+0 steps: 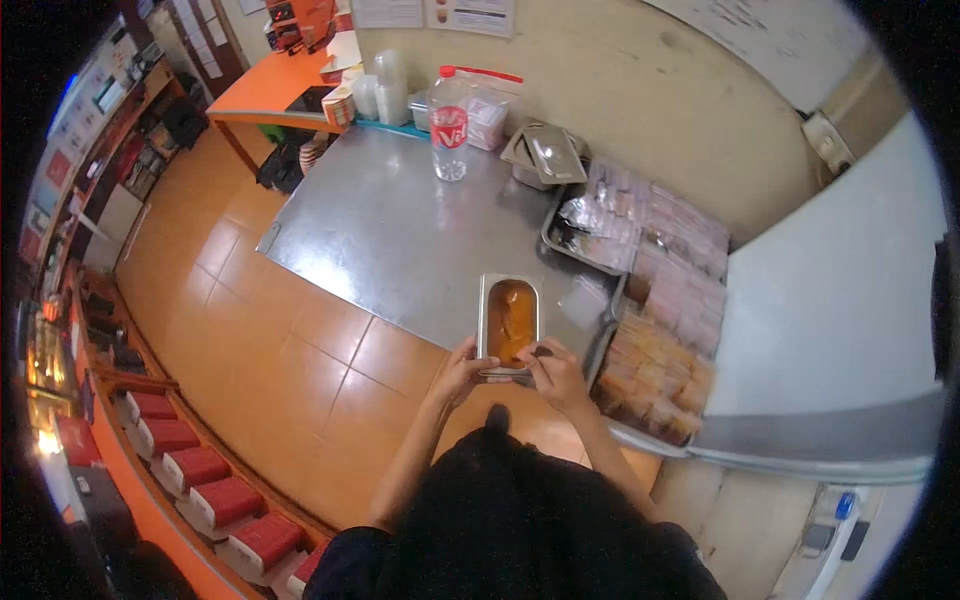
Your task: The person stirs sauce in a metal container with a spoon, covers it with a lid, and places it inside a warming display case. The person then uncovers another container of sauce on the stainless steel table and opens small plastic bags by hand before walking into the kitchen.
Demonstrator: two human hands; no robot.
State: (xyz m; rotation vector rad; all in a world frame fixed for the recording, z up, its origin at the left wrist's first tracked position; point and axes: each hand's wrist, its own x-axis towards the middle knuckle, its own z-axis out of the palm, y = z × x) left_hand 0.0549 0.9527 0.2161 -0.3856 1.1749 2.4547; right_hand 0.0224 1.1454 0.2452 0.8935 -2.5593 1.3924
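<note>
Reaches the bare left forearm (414,452) and right forearm (609,450) upward from the bottom of the frame, slanting both inward toward lower centre. Stretches the left hand's (462,372) thumb rightward, fingers curled beneath. Bends the right hand (557,374) inward nearby, fingers flexed, tips gathered toward frame left.

Two hands, my left hand (460,376) and right hand (561,377), at one metal pan (485,322); beyond them, one red-capped bottle (448,130) and two wall sheets (468,16); to their left, six red-topped boxes (227,499), the nearest partly hidden.
</note>
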